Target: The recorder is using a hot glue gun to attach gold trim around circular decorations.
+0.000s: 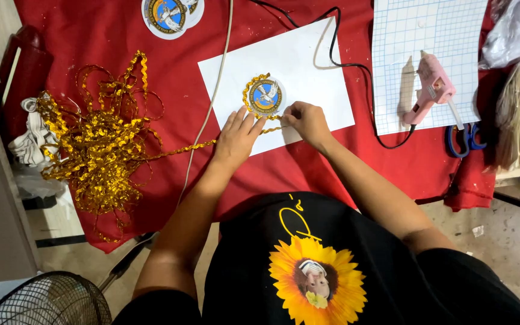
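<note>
The left hand (238, 133) lies flat, holding the round badge (265, 96) on white paper (308, 66). The right hand (306, 120) pinches gold trim (182, 147). I think gluing trim around it is underway; next needs careful pressing.

gold trim heap (100, 141) blocks left; glue gun (431, 87) right; red cloth (170, 78) between open.

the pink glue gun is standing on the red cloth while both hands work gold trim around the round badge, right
Not quite. The head view shows the pink glue gun on the blue grid sheet, not the red cloth. Left hand and right hand do work gold trim around the round badge.
</note>
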